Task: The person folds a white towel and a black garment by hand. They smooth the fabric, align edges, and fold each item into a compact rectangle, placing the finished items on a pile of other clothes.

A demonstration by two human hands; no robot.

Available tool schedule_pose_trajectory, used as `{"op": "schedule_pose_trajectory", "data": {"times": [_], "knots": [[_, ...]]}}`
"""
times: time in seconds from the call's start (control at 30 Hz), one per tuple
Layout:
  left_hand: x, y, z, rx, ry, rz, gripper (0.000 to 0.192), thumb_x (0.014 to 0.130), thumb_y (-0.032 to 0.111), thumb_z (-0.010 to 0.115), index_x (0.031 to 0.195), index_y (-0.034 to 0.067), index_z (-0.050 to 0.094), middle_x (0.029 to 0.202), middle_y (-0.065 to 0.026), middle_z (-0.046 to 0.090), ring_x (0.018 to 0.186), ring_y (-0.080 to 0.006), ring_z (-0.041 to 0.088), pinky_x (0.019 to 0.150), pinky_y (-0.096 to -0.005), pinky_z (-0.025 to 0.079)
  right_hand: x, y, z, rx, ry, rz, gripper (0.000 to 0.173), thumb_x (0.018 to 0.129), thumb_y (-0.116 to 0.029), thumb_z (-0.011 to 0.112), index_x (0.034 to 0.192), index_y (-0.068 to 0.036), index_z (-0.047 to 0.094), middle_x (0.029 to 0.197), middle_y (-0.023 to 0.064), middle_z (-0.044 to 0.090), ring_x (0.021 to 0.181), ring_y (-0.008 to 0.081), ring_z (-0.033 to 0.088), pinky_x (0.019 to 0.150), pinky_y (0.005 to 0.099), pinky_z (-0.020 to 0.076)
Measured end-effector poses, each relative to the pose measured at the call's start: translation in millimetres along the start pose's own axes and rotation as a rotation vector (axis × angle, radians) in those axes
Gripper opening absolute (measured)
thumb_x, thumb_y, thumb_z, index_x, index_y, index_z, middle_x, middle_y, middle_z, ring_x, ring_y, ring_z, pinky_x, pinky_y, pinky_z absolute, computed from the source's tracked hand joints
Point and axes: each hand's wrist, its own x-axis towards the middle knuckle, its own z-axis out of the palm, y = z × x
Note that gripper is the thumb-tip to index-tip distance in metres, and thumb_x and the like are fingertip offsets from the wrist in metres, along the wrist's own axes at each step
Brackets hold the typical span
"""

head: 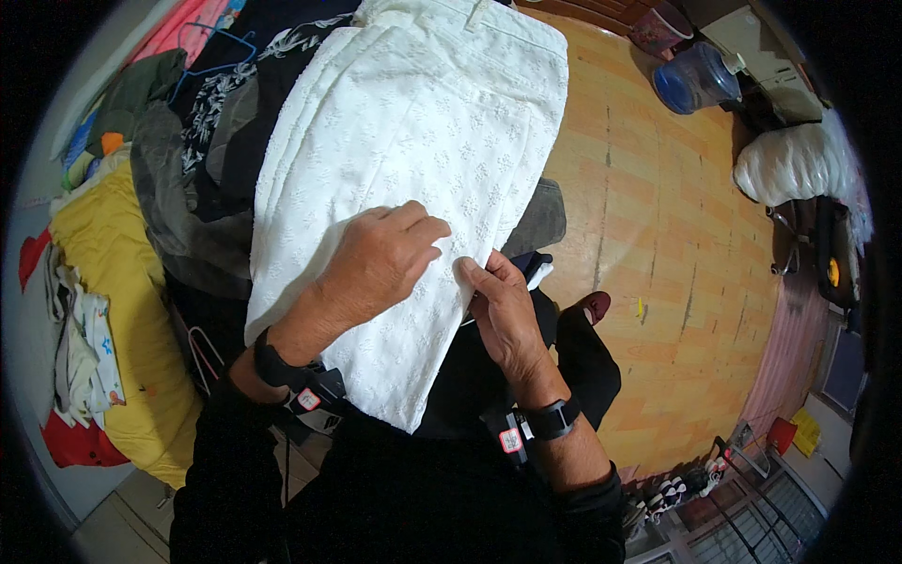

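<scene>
A pair of white trousers [423,141] with a raised flower pattern lies spread out in front of me, partly over my lap. Its waistband, with a belt loop, is at the far end. My left hand [380,257] is over the middle of the cloth, palm down, its fingers loosely bent and no fabric visibly gripped. Whether its fingertips touch the cloth is hard to see. At the right edge, my right hand [504,303] pinches the fabric, thumb on top and fingers underneath. Dark straps with small labelled devices circle both wrists.
Dark garments [225,141], a blue clothes hanger [218,49] and a yellow padded cloth [127,282] lie to the left. Wooden flooring [655,233] stretches right, with a blue water jug [694,77], a plastic-wrapped bundle [793,166] and several shoes [673,490] around it.
</scene>
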Motion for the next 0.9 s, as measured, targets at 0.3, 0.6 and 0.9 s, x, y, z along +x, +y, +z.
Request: {"op": "schedule_pose_trajectory", "data": {"times": [0.3, 0.6, 0.9], "knots": [[1.1, 4.1, 17.1, 0.058, -0.015, -0.016, 0.016, 0.083, 0.004, 0.072, 0.097, 0.001, 0.066, 0.086, -0.0095, 0.063, 0.075, -0.0225, 0.064, 0.066, -0.0339, 0.052, -3.6, -1.3, -0.8, -0.092, -0.013, -0.056, 0.026, 0.098, -0.010, 0.062, 0.122, -0.001, 0.062, 0.109, 0.0058, 0.069, 0.094, 0.0115, 0.065, 0.087, 0.0299, 0.0528], [6.6, -0.3, 13.7, 0.079, -0.007, -0.095, 0.007, 0.086, 0.003, 0.065, 0.088, 0.003, 0.059, 0.078, -0.0093, 0.058, 0.063, -0.0200, 0.058, 0.059, -0.0349, 0.049, -5.5, -1.0, -1.1, -0.117, -0.035, -0.090, 0.027, 0.097, -0.007, 0.062, 0.123, 0.000, 0.062, 0.110, 0.0045, 0.069, 0.096, 0.0112, 0.064, 0.090, 0.0293, 0.0510], [5.6, 7.5, 13.4, -0.106, 0.026, -0.084, 0.014, 0.087, 0.010, 0.071, 0.099, 0.003, 0.066, 0.084, -0.0089, 0.062, 0.069, -0.0202, 0.063, 0.060, -0.0330, 0.050, -6.0, -2.5, -2.3, -0.123, -0.057, -0.085, 0.028, 0.097, -0.006, 0.061, 0.124, 0.000, 0.062, 0.112, 0.0047, 0.069, 0.097, 0.0109, 0.063, 0.090, 0.0294, 0.0511]]}}
